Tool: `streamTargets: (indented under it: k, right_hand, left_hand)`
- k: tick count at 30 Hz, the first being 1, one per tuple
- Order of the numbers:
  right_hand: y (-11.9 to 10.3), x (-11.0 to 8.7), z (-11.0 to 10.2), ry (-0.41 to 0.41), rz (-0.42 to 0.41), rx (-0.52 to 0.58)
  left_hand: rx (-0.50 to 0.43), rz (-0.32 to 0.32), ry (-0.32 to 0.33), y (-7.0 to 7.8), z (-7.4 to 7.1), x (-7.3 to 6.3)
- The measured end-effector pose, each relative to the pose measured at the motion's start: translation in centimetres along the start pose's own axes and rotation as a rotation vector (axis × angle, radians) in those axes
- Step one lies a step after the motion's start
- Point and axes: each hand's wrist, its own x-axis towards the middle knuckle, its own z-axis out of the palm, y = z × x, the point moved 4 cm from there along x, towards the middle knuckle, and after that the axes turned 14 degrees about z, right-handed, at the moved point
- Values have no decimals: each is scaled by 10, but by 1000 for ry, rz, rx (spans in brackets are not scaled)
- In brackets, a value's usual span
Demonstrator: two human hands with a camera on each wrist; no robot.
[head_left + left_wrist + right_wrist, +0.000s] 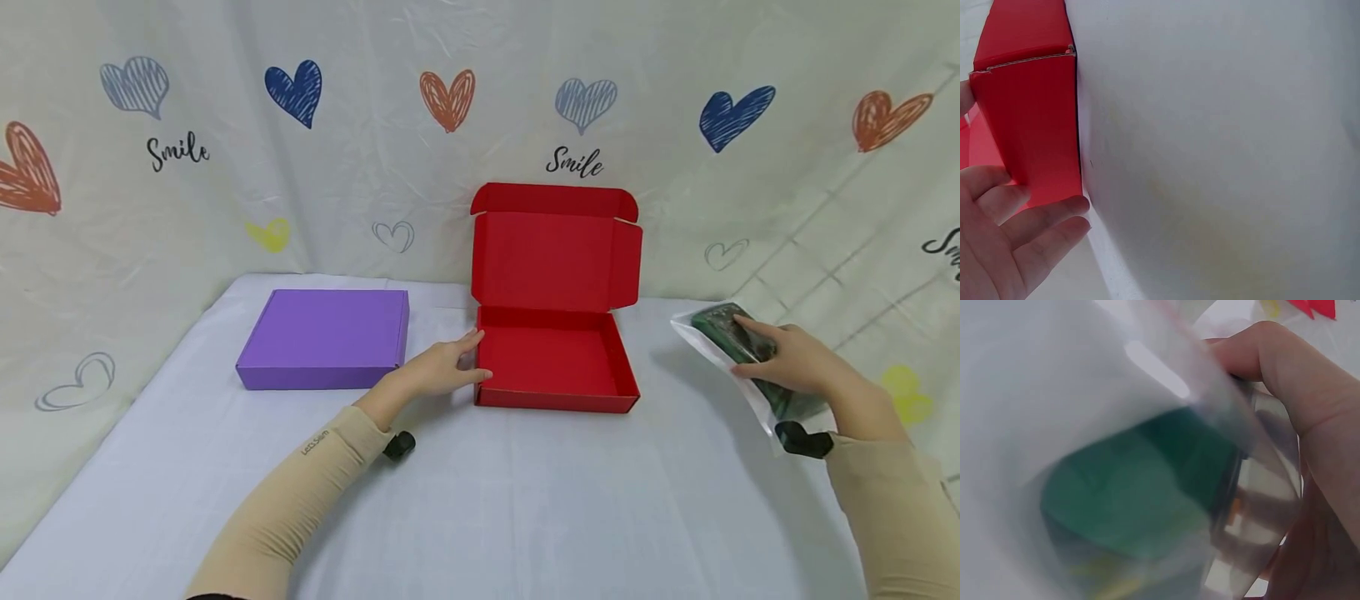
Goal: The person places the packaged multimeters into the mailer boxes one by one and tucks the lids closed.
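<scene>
1. Head view, room: The red box (555, 354) stands open near the table's (517, 500) back edge, lid upright. White cloth runs from its front edge to the bottom of the view. A strip of cloth separates it from the purple box (326, 333), which is closed.
2. Head view, hands: The left hand (438, 367) has thumb and fingers apart, touching the red box's left side. The right hand (795, 358) pinches a bag (723, 333) well to the right of the red box.
3. Head view, count: two boxes, one bag, two hands.
4. Left wrist view: The fingers are loosely spread at the red outer wall (1035, 125); white cloth fills the right side.
5. Right wrist view: The hand is clamped on the clear bag; one green thing (1129, 487) shows through, details blurred.
</scene>
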Motion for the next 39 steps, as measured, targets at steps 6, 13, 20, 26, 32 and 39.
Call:
streamTargets:
  k: [6,13,20,26,32,39]
  right_hand:
    - [-13,3,-8,15,-19,-23]
    - [-34,4,-16,37,-51,-23]
    - [-56,6,-20,-3,-16,-28]
    - [-80,11,-19,0,-45,-10]
    - [-115,17,-16,8,-96,1]
    - [-150,25,-12,6,-182,1]
  left_hand:
    - [4,2,-3,-1,1,0]
    - [6,0,0,-1,0,1]
    - [8,-1,-4,-1,1,1]
    - [7,-3,-3,0,0,0]
    - [14,-9,-4,-1,1,0]
    - [18,-8,1,-1,2,0]
